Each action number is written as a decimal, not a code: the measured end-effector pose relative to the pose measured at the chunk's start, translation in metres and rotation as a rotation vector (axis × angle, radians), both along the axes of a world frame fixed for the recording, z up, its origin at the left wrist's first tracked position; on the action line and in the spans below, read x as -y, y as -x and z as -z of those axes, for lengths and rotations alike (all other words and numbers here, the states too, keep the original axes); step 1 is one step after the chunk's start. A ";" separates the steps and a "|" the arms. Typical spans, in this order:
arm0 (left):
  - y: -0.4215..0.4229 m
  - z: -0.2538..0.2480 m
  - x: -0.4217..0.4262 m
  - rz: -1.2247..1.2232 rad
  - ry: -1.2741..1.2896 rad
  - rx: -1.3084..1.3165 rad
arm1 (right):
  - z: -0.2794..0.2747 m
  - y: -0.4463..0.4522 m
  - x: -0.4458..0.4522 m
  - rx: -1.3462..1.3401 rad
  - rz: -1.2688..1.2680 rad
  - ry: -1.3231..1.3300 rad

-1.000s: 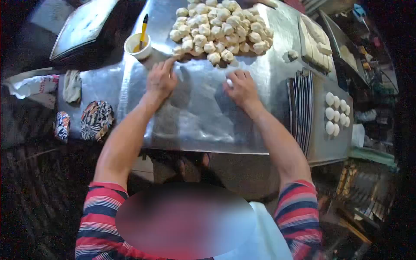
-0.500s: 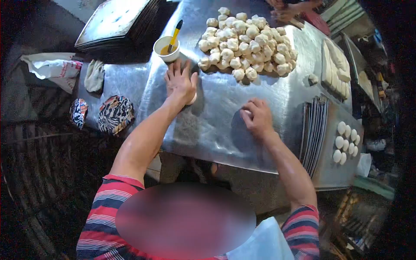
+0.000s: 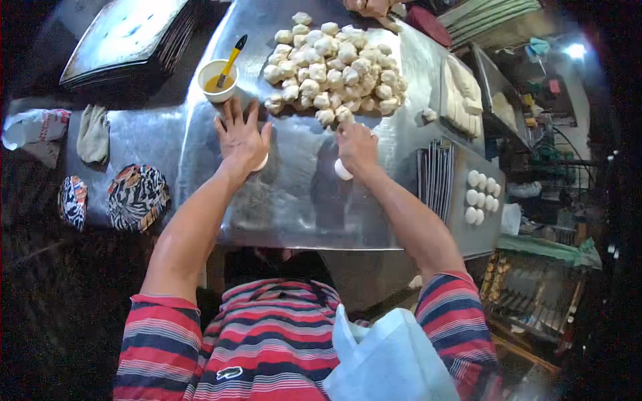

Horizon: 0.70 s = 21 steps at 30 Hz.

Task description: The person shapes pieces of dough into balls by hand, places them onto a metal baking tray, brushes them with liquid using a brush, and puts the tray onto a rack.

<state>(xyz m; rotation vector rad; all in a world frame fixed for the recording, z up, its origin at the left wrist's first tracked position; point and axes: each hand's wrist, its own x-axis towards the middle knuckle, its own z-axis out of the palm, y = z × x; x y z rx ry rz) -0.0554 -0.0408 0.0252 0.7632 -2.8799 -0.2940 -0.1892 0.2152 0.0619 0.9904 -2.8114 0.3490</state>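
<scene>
My left hand (image 3: 242, 139) lies flat with its fingers spread, its heel over a pale dough ball (image 3: 261, 162) that shows partly beside the wrist. At the front edge of a large heap of dough pieces (image 3: 328, 67), my right hand (image 3: 359, 148) has its fingers curled around a dough piece (image 3: 344, 113); the fingers partly hide the grip. A smooth white dough ball (image 3: 343, 170) rests on the metal table (image 3: 294, 207) beside my right wrist. Just beyond my left fingertips stands a white bowl (image 3: 205, 81) of yellow liquid with a brush (image 3: 232, 61) in it.
Stacked trays (image 3: 120, 40) stand back left. Patterned cloth items (image 3: 139, 198) and a glove (image 3: 93, 134) lie left. At right are upright metal sheets (image 3: 436, 177), several white eggs (image 3: 472, 197) on a tray and dough slabs (image 3: 461, 93). Another person's hand (image 3: 368, 7) is beyond the heap.
My right hand has moved forward to the heap's edge, leaving a white dough ball beside its wrist. My left hand stays flat over its ball. The view has shifted, moving the scene leftward.
</scene>
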 end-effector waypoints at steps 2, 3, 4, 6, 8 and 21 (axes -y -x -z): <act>-0.001 -0.004 -0.002 -0.001 -0.010 0.010 | -0.023 0.011 0.012 0.028 0.078 0.344; 0.001 -0.006 -0.001 -0.005 -0.010 0.020 | -0.009 0.013 0.015 -0.085 0.101 0.252; 0.000 -0.008 -0.002 -0.002 0.025 0.013 | 0.017 0.002 0.014 -0.187 0.136 0.163; 0.008 -0.003 0.000 0.001 -0.007 -0.050 | 0.043 -0.010 0.006 -0.301 0.101 0.075; -0.003 -0.005 -0.002 0.004 0.039 -0.162 | 0.048 -0.022 -0.006 -0.192 0.068 -0.055; -0.016 -0.086 -0.216 0.147 -1.198 -0.408 | -0.100 -0.108 -0.231 0.767 0.071 0.944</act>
